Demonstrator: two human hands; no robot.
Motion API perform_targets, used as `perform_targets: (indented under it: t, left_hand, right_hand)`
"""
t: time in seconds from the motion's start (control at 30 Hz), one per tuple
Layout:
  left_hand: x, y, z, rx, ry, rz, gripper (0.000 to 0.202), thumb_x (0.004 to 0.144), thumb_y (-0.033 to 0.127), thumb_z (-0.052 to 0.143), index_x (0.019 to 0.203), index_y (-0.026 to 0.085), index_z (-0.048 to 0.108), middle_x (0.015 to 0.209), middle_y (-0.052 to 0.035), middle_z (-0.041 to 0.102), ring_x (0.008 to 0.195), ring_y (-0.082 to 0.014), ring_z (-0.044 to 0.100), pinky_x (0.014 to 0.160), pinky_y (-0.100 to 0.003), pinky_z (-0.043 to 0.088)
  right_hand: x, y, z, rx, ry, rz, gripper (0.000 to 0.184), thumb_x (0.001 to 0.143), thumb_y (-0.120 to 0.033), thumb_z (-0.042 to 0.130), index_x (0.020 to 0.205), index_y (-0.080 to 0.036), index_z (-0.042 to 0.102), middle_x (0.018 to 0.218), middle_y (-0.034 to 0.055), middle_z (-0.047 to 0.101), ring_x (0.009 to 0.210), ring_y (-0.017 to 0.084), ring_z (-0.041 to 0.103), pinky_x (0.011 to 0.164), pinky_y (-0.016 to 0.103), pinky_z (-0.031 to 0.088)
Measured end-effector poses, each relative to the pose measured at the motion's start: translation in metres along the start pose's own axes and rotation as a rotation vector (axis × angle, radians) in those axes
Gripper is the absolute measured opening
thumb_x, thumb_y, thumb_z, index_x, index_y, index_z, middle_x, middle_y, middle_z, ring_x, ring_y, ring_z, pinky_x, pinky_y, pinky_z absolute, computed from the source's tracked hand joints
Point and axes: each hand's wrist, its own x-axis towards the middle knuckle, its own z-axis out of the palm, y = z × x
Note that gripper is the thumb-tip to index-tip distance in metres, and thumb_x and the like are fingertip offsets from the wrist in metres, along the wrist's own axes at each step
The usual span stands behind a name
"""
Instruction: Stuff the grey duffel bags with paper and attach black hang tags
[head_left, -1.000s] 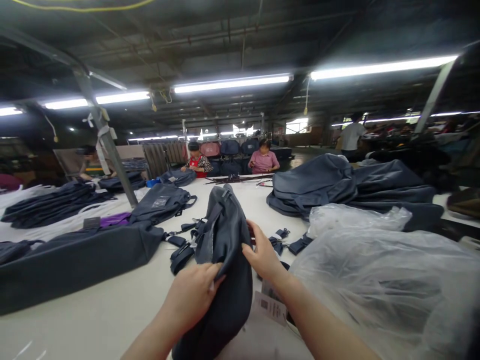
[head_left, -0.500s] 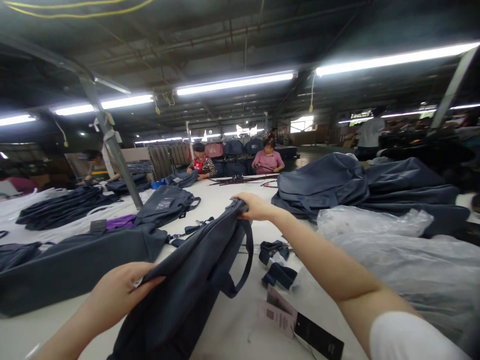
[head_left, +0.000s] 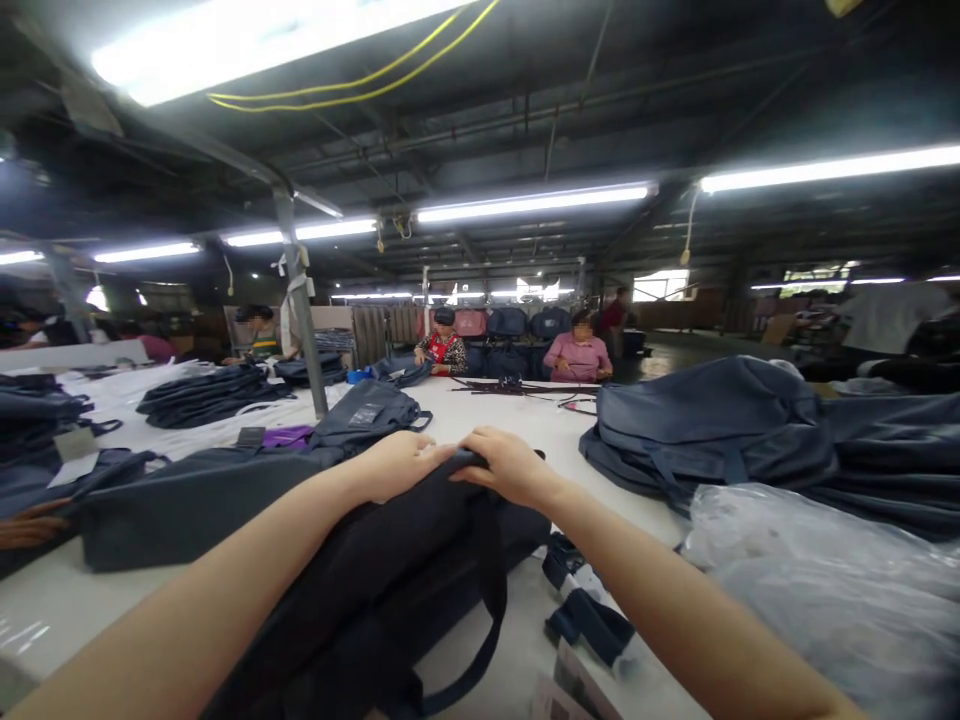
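A dark navy bag (head_left: 390,570) with a loop handle (head_left: 491,600) stands in front of me, tilted on the white table (head_left: 517,400). My left hand (head_left: 405,462) is closed on its upper edge. Right beside it, my right hand (head_left: 506,462) pinches the same edge, fingers curled over the fabric. The two hands nearly touch. Below my right forearm lies a rolled navy strap (head_left: 589,610) with pale wrapping, and a paper tag (head_left: 570,690) shows partly at the bottom edge.
Navy bags (head_left: 705,420) are piled at the right, behind clear plastic wrap (head_left: 817,560). Another navy bag (head_left: 187,505) lies at the left, near a co-worker's hand (head_left: 34,525). A metal post (head_left: 304,320) rises from the table. Two people sit across it.
My left hand has moved up along the bag's edge to meet my right hand. The view has turned left and tilted up, and a co-worker's hand now shows at the left edge.
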Motion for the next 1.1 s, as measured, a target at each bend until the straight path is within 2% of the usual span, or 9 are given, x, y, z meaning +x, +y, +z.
perform_targets:
  t: [0.2, 0.4, 0.5, 0.6, 0.73, 0.87, 0.93, 1.0, 1.1]
  left_hand:
    - [0.000, -0.007, 0.003, -0.167, 0.092, -0.091, 0.036, 0.070, 0.054, 0.063, 0.068, 0.017, 0.062, 0.058, 0.0007, 0.056, 0.057, -0.0157, 0.047, 0.055, -0.026, 0.031]
    - [-0.036, -0.023, -0.012, -0.221, 0.268, -0.162, 0.034, 0.067, 0.040, 0.063, 0.090, 0.017, 0.066, 0.064, 0.0017, 0.057, 0.058, -0.0150, 0.049, 0.056, -0.025, 0.035]
    - [-0.074, -0.061, -0.023, -0.376, 0.383, -0.340, 0.042, 0.061, 0.036, 0.066, 0.098, 0.017, 0.064, 0.059, 0.0043, 0.052, 0.052, -0.0131, 0.046, 0.051, -0.023, 0.033]
    - [-0.129, -0.119, -0.019, -0.527, 0.501, -0.528, 0.046, 0.057, 0.036, 0.068, 0.099, 0.017, 0.062, 0.051, 0.0076, 0.043, 0.047, -0.0103, 0.038, 0.046, -0.020, 0.027]
    - [-0.213, -0.188, 0.021, -0.501, 0.648, -0.784, 0.054, 0.057, 0.044, 0.064, 0.100, 0.012, 0.060, 0.047, 0.0084, 0.037, 0.043, -0.0106, 0.035, 0.044, -0.020, 0.025]
    - [-0.262, -0.212, 0.050, -0.374, 0.702, -0.905, 0.060, 0.066, 0.058, 0.057, 0.102, 0.010, 0.062, 0.057, 0.0005, 0.051, 0.053, -0.0177, 0.049, 0.053, -0.028, 0.040]
    - [-0.263, -0.207, 0.045, -0.236, 0.755, -0.869, 0.061, 0.071, 0.060, 0.057, 0.111, 0.013, 0.061, 0.082, -0.0075, 0.063, 0.079, -0.0248, 0.060, 0.074, -0.036, 0.047]
    - [-0.249, -0.193, 0.030, -0.051, 0.781, -0.713, 0.061, 0.076, 0.058, 0.056, 0.120, 0.017, 0.057, 0.112, -0.0117, 0.063, 0.108, -0.0290, 0.056, 0.097, -0.041, 0.040]
    - [-0.213, -0.160, 0.008, 0.058, 0.622, -0.397, 0.067, 0.074, 0.053, 0.063, 0.131, 0.020, 0.051, 0.135, -0.0119, 0.053, 0.125, -0.0286, 0.047, 0.109, -0.041, 0.031]
  right_hand:
    - [-0.011, 0.006, 0.011, 0.153, 0.027, 0.072, 0.026, 0.086, -0.042, 0.066, 0.099, -0.019, 0.067, 0.092, 0.0050, 0.065, 0.087, 0.018, 0.059, 0.078, 0.029, 0.043]
    - [-0.015, 0.019, 0.020, 0.147, 0.068, 0.145, 0.025, 0.090, -0.042, 0.060, 0.086, -0.017, 0.062, 0.084, 0.0034, 0.062, 0.079, 0.017, 0.055, 0.073, 0.027, 0.040]
    - [-0.016, 0.028, 0.024, 0.139, 0.071, 0.185, 0.024, 0.091, -0.042, 0.057, 0.086, -0.018, 0.061, 0.082, 0.0027, 0.061, 0.077, 0.017, 0.055, 0.070, 0.027, 0.039]
    - [-0.014, 0.032, 0.027, 0.127, 0.052, 0.213, 0.026, 0.091, -0.043, 0.053, 0.086, -0.019, 0.060, 0.080, 0.0028, 0.061, 0.075, 0.018, 0.054, 0.069, 0.028, 0.039]
    - [-0.005, 0.036, 0.033, 0.120, 0.019, 0.232, 0.026, 0.090, -0.044, 0.052, 0.085, -0.020, 0.060, 0.078, 0.0037, 0.062, 0.073, 0.019, 0.055, 0.067, 0.029, 0.039]
    - [0.002, 0.024, 0.036, 0.071, 0.005, 0.217, 0.027, 0.088, -0.043, 0.053, 0.092, -0.018, 0.063, 0.088, 0.0090, 0.065, 0.082, 0.024, 0.059, 0.076, 0.037, 0.046]
    - [0.003, 0.000, 0.034, -0.021, 0.156, 0.206, 0.036, 0.084, -0.033, 0.056, 0.113, -0.012, 0.060, 0.109, 0.0170, 0.063, 0.102, 0.031, 0.058, 0.090, 0.046, 0.046]
    - [0.004, -0.035, 0.033, -0.068, 0.261, 0.076, 0.057, 0.079, -0.021, 0.055, 0.134, -0.010, 0.047, 0.133, 0.0199, 0.051, 0.124, 0.034, 0.046, 0.105, 0.051, 0.037]
    - [0.007, -0.089, 0.042, 0.016, 0.068, -0.278, 0.068, 0.076, -0.015, 0.057, 0.142, -0.021, 0.041, 0.146, 0.0107, 0.042, 0.137, 0.029, 0.035, 0.115, 0.049, 0.027]
